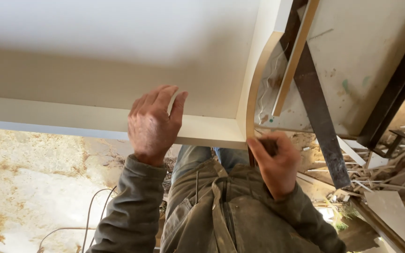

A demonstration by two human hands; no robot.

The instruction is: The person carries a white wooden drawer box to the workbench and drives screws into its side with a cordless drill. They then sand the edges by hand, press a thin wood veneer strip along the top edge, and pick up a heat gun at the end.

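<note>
Below the cream panel (118, 61), my left hand (153, 124) lies spread flat; my right hand (275, 161), nearer the curved edge strip (255, 89), pinches its lower end.

I'm looking down into a carpentry workshop: a cream laminated board (118, 61) lies on a paint-stained workbench (352, 70), a strip of edge banding (255, 89) curving off its corner. Offcuts and wood scraps (380, 168) litter the dusty floor (33, 178), and a thin cable (90, 211) trails across it
</note>
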